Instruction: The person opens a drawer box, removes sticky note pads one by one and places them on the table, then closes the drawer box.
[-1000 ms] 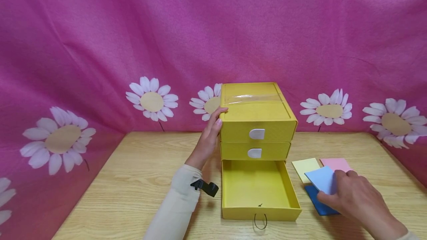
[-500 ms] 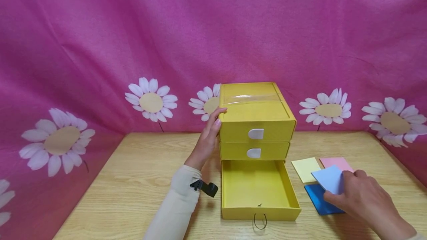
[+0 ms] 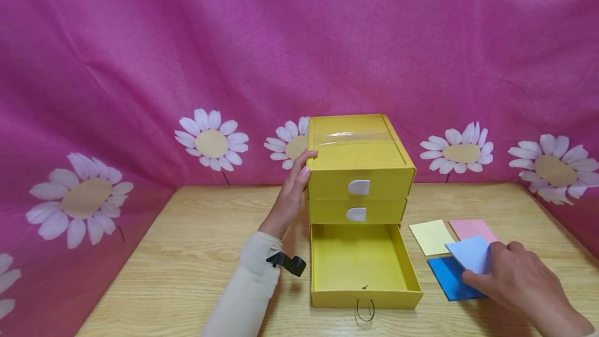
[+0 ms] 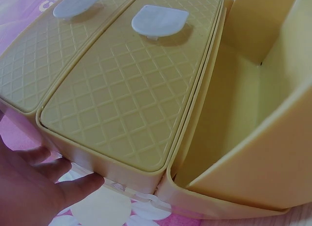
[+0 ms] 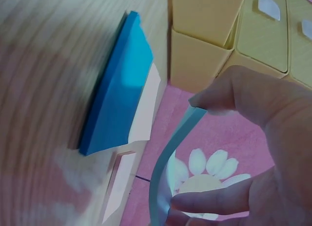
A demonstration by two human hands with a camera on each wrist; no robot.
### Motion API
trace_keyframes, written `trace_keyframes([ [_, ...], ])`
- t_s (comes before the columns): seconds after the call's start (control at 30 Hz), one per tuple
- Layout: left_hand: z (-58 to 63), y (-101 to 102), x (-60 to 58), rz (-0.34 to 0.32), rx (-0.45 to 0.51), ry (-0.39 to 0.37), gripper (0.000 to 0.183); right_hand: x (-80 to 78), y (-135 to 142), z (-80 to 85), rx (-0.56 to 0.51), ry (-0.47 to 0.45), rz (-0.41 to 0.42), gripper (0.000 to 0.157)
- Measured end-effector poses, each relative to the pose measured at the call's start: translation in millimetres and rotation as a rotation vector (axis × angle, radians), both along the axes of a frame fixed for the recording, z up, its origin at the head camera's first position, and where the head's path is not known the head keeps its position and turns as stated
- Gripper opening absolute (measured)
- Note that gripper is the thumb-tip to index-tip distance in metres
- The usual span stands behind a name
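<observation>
A yellow drawer unit [image 3: 357,185] stands on the table, its bottom drawer [image 3: 355,259] pulled out and bare inside. My left hand [image 3: 291,196] rests against the unit's left side, fingers fairly straight and fingertips at the top edge; the left wrist view shows those fingers [image 4: 80,187] touching the side. My right hand [image 3: 519,274] pinches a light blue sticky note pad [image 3: 470,255] between thumb and fingers, above a dark blue pad [image 3: 454,281]. In the right wrist view the held pad [image 5: 163,167] bends slightly.
A pale yellow pad [image 3: 429,237] and a pink pad [image 3: 470,229] lie right of the drawer unit. A wire loop handle [image 3: 365,311] hangs off the drawer front. Behind the wooden table [image 3: 210,254] hangs a pink daisy-print cloth [image 3: 234,40].
My right hand has shifted a little to the right with the light blue pad, uncovering more of the dark blue pad. My left hand stays at the unit's side.
</observation>
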State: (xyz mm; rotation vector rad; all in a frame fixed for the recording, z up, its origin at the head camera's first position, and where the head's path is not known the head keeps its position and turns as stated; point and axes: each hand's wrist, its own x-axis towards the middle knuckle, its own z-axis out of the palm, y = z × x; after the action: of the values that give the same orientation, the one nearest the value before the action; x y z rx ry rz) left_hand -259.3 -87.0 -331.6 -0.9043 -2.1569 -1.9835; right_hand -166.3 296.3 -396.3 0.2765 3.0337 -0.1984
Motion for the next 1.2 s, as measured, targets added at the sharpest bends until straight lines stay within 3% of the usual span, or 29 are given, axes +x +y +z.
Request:
trace_keyframes([
  [1.2, -0.8, 0.5, -1.2, -0.001, 0.006, 0.011, 0.045, 5.2, 29.4, -18.3, 0.003, -0.069, -0.121, 0.087],
])
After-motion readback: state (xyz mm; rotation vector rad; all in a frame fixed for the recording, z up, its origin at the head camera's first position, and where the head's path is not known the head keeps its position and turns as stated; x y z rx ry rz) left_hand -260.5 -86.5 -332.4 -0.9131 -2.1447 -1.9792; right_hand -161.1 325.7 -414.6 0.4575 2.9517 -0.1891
